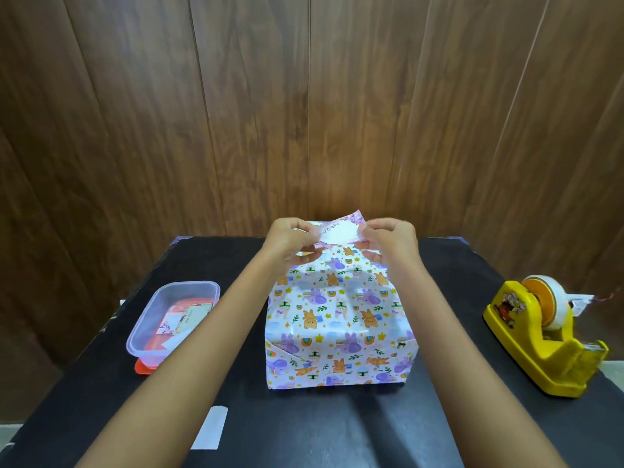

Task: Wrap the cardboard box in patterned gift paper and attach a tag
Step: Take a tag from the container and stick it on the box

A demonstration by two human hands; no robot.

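Box (337, 319), fully covered in gift paper (341, 363) printed with small animals and rainbows, sits in the middle of the black table (304, 434), its near end fold facing the camera; the wrapping looks done, so fixing the tag seems to be the step in hand. At far left a clear plastic tub (141, 336) stands on a red lid (143, 369) and holds a few spare cards (182, 320); nearer the camera a white strip (213, 428) lies flat on the table. Moving right, the left hand (290, 239) pinches the left end of the tag (339, 233) between thumb and fingers; the right hand (391, 239) pinches the right end the same way; the tag is raised over the far top edge of the box, and whether it touches the paper I cannot tell. At far right a yellow tape dispenser (540, 336) sits well apart from the box.

No tape or sticky backing shows on the tag; with both hands busy, reaching for the dispenser would leave it held by one end, and it could swing, slip or land crooked; pressing hard on the top could crease the paper. Both forearms stretch forward, one either side of the box; the wrists bend inward, fingers curled toward each other.
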